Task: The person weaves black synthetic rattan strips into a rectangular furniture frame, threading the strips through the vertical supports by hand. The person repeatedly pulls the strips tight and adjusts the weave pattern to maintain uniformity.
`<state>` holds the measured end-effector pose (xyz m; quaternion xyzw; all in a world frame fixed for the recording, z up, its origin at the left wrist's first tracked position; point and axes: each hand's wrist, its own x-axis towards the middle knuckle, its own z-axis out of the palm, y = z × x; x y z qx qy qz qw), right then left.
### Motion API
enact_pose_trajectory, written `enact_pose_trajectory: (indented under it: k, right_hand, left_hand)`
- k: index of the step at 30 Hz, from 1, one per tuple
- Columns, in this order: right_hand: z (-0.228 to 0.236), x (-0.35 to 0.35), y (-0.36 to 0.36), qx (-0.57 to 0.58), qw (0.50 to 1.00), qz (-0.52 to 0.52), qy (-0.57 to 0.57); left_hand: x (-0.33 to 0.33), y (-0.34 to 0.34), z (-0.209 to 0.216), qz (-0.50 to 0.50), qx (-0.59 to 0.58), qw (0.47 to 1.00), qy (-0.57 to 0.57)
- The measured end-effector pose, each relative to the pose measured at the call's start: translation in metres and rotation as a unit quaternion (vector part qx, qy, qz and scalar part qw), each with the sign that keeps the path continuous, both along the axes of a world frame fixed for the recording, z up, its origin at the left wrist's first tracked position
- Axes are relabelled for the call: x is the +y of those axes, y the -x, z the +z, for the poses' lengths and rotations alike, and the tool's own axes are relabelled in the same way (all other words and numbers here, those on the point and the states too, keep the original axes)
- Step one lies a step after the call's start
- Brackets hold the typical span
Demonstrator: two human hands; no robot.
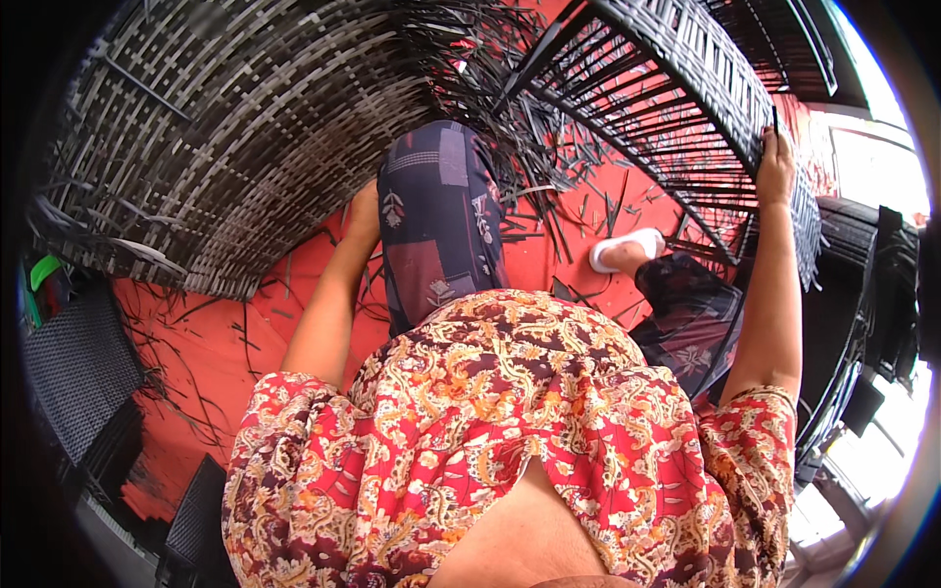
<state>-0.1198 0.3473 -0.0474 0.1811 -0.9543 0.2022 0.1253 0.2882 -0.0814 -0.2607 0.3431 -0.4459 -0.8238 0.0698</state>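
My right hand (774, 169) is closed on the outer edge of a black woven wicker frame (720, 98) at the upper right. A thin dark piece sticks up by its fingertips; I cannot make out what it is. The frame stands tilted, and its inner side shows rows of dark strips with gaps between them. My left hand (364, 212) reaches down beside my raised knee, next to a large curved panel (255, 127) of grey-brown and black weave. Its fingers are hidden behind the knee.
Loose black strips (549, 157) lie heaped and scattered over the red floor covering (284, 328). Black woven pieces (83, 358) stand at the lower left, near a bright green object (44, 271). More dark woven parts (848, 255) are stacked at the right. My foot wears a white shoe (627, 249).
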Motion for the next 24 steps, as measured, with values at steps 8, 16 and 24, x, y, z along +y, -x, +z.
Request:
enact_pose_trajectory:
  k: [8, 16, 24]
  right_hand:
    - [-0.011, -0.011, 0.035, 0.231, 0.912, 0.174, -0.292]
    - [0.000, 0.003, 0.031, -0.020, 0.989, 0.060, -0.137]
    - [-0.009, -0.007, 0.001, -0.032, 0.996, 0.059, -0.051]
  left_hand:
    - [-0.004, -0.026, -0.051, 0.038, -0.211, 0.971, 0.106]
    - [0.042, -0.100, -0.064, -0.248, -0.238, 0.800, 0.492]
    - [0.092, -0.220, -0.081, -0.522, -0.303, 0.642, 0.473]
